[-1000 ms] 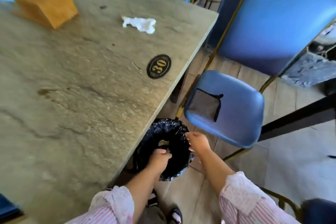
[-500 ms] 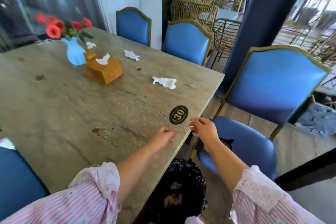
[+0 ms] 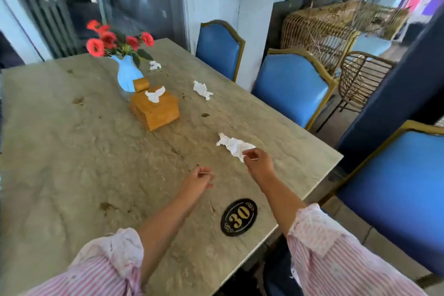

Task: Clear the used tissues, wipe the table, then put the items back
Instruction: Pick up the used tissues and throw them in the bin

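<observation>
Three crumpled white tissues lie on the stone table: a near tissue, a middle tissue and a far tissue by the vase. My right hand reaches over the table and pinches the near tissue's closest end with its fingertips. Over the table to its left, my left hand hovers, fingers loosely curled, holding nothing. Brown stains dot the tabletop.
A wooden tissue box with a tissue poking out stands mid-table, a small wooden box behind it. A blue vase holds red flowers. A black "30" plaque sits near the edge. Blue chairs line the right side.
Both hands rose from the black bin bag under the table edge and moved forward over the tabletop. My right hand reached the near tissue. The view lifted from the floor to the table.
</observation>
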{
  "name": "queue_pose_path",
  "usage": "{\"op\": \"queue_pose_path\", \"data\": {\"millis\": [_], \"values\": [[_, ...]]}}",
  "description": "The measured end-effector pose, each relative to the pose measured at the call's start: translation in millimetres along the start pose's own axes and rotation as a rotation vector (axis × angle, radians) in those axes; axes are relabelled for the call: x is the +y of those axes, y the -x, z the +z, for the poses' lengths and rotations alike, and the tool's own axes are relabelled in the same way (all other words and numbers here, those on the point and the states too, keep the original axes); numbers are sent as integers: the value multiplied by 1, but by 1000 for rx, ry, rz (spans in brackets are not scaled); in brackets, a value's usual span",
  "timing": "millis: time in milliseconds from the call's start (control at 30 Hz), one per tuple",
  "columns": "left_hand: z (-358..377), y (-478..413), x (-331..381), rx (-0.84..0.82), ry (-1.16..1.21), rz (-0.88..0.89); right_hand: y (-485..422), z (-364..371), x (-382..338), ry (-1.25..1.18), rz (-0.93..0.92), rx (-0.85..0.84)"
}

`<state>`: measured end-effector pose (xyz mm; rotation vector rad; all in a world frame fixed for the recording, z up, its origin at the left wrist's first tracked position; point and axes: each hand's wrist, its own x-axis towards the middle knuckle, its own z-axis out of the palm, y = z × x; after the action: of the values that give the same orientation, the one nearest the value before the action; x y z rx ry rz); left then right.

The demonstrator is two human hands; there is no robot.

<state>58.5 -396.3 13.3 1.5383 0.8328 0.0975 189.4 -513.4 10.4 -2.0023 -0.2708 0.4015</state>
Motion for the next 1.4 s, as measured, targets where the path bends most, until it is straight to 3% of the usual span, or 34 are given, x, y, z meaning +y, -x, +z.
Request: {"op": "queue_pose_path", "data": {"millis": [200, 267, 467, 600, 833, 1000, 1167, 1400], "values": [[39, -47, 17, 183, 18, -13, -97, 10, 16, 434, -87, -214], [45, -60, 15, 211, -7, -5, -112, 17, 26, 469, -63, -260], [34, -96, 14, 138, -240, 189, -112, 37, 19, 250, -145, -272], [14, -117, 25, 48, -237, 244, -109, 54, -10, 140, -216, -338], [-34, -159, 17, 399, -38, 239, -144, 95, -45, -78, -172, -364], [-61, -191, 10, 539, 127, 267, -208, 125, -65, -102, -155, -120], [-63, -207, 0, 657, -10, 316, -281, 153, -82, 154, -230, 53], [-62, -215, -9, 663, 3, 325, -340, 197, -87, 599, -279, -129]]}}
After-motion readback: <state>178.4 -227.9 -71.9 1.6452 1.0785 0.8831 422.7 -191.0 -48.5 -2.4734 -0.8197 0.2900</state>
